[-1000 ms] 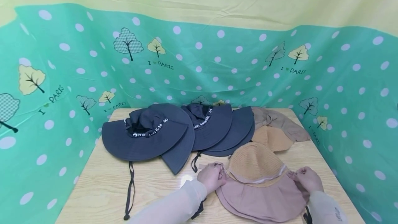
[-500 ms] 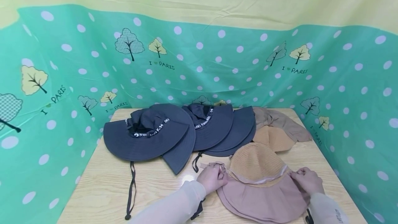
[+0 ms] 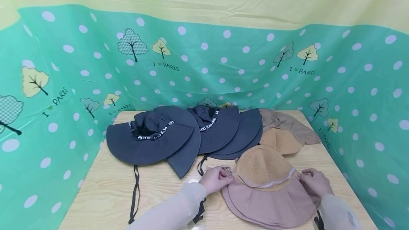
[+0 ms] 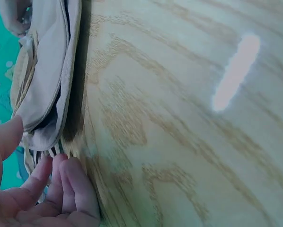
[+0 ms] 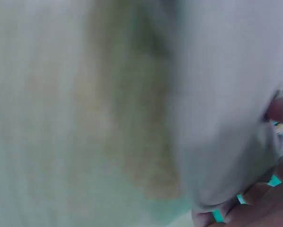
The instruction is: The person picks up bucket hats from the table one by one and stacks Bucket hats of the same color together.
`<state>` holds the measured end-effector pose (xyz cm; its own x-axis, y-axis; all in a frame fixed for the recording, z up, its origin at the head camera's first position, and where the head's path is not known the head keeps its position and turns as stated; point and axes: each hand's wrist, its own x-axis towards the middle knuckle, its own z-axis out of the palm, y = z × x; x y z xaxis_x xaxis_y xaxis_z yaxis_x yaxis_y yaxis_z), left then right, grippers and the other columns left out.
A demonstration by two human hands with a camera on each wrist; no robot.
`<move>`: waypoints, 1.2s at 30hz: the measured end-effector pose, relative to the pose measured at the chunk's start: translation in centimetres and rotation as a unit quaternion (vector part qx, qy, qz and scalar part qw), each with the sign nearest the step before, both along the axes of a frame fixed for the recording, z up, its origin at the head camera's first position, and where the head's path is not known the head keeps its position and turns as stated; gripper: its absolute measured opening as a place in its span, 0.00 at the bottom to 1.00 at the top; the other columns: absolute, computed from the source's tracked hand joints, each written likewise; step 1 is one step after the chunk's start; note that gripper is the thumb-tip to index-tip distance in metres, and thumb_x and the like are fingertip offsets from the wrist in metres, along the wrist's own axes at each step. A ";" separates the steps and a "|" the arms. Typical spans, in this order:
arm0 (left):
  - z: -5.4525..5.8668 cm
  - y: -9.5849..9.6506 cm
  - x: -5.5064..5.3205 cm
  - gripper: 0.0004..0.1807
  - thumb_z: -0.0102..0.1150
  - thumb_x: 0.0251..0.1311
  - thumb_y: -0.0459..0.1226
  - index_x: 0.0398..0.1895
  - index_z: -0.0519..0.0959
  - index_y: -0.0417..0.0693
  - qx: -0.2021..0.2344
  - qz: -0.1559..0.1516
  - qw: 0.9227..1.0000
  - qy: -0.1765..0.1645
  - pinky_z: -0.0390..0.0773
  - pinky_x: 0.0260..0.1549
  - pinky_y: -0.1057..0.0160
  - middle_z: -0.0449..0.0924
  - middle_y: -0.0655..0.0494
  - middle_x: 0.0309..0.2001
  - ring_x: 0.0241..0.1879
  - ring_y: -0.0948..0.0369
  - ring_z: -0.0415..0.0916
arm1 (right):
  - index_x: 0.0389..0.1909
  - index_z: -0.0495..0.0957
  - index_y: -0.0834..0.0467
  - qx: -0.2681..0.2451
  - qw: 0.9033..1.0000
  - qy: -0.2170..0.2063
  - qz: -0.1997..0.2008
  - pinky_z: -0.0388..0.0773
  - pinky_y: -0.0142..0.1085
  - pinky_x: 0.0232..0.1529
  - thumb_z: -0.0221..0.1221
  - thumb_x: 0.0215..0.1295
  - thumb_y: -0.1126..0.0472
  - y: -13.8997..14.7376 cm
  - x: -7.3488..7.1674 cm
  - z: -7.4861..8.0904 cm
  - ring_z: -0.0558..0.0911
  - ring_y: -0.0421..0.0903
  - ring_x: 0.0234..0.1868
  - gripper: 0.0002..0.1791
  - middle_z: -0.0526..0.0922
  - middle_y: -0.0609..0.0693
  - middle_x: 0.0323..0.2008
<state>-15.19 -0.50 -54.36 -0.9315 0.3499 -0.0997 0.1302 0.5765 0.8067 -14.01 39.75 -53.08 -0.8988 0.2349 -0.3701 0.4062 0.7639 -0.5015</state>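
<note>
A sun hat (image 3: 271,203) with a woven tan crown and a wide pinkish-beige brim lies at the front right of the table. My left hand (image 3: 213,180) is at the hat's left end, beside its ribbon ties. In the left wrist view, that hand's thumb (image 4: 9,135) is near the folded brim (image 4: 49,71), and its fingers are spread apart from the thumb below the edge. On the opposite end, my right hand (image 3: 317,182) pinches the brim where it meets the crown. The right wrist view is blurred, with brim fabric (image 5: 236,94) between thumb and fingers.
Several dark navy hats (image 3: 147,148) overlap along the back left and middle of the wooden table (image 3: 99,198). A black cord (image 3: 134,194) hangs toward the front. Another tan hat (image 3: 278,143) lies behind the sun hat. A green polka-dot cloth (image 3: 204,63) surrounds the table.
My left hand has shifted slightly left, and the gap between its thumb and fingers has widened. The right hand and the sun hat have hardly moved.
</note>
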 end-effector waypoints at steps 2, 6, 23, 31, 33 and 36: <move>0.1 -0.2 -0.1 0.17 0.67 0.58 0.49 0.34 0.79 0.44 0.002 0.009 1.000 -0.007 0.73 0.27 0.69 0.78 0.59 0.27 0.28 0.68 0.71 | 0.63 0.67 0.72 0.012 1.000 0.018 0.015 0.72 0.67 0.53 0.53 0.66 0.48 -0.3 -0.3 0.6 0.71 0.75 0.57 0.35 0.71 0.76 0.59; 0.8 -1.1 -0.3 0.16 0.64 0.60 0.49 0.36 0.79 0.45 0.012 0.013 1.000 -0.015 0.73 0.27 0.69 0.78 0.58 0.28 0.28 0.67 0.71 | 0.67 0.64 0.70 0.026 0.998 0.046 0.024 0.68 0.69 0.56 0.52 0.66 0.52 -1.5 -0.8 1.9 0.65 0.78 0.61 0.34 0.63 0.77 0.65; 6.8 -14.6 -6.4 0.23 0.56 0.69 0.52 0.53 0.77 0.42 0.049 0.253 0.966 0.012 0.82 0.37 0.60 0.83 0.42 0.42 0.34 0.54 0.81 | 0.65 0.68 0.69 -0.056 0.958 0.264 0.099 0.66 0.63 0.64 0.55 0.70 0.61 -10.8 -4.4 6.1 0.66 0.69 0.65 0.26 0.68 0.71 0.65; 6.4 -23.2 -6.6 0.28 0.50 0.70 0.51 0.60 0.74 0.37 -0.072 0.377 0.923 0.024 0.65 0.60 0.37 0.72 0.30 0.60 0.61 0.33 0.64 | 0.63 0.70 0.67 -0.177 0.939 0.281 0.091 0.67 0.58 0.66 0.56 0.69 0.64 -15.7 -6.3 6.9 0.68 0.63 0.65 0.23 0.72 0.66 0.63; 5.9 -24.8 -6.2 0.31 0.50 0.70 0.51 0.64 0.70 0.36 -0.083 0.418 0.905 -0.001 0.60 0.59 0.31 0.62 0.25 0.65 0.63 0.29 0.54 | 0.63 0.70 0.67 -0.199 0.936 0.274 0.091 0.67 0.57 0.67 0.57 0.69 0.64 -16.9 -6.6 7.0 0.68 0.63 0.67 0.23 0.72 0.66 0.64; 5.3 -26.6 -5.6 0.39 0.48 0.69 0.53 0.71 0.58 0.33 -0.072 0.470 0.878 -0.054 0.58 0.59 0.29 0.49 0.20 0.68 0.66 0.26 0.46 | 0.64 0.70 0.64 -0.211 0.938 0.258 0.095 0.68 0.55 0.68 0.57 0.70 0.62 -18.6 -6.9 6.9 0.68 0.60 0.68 0.23 0.73 0.63 0.64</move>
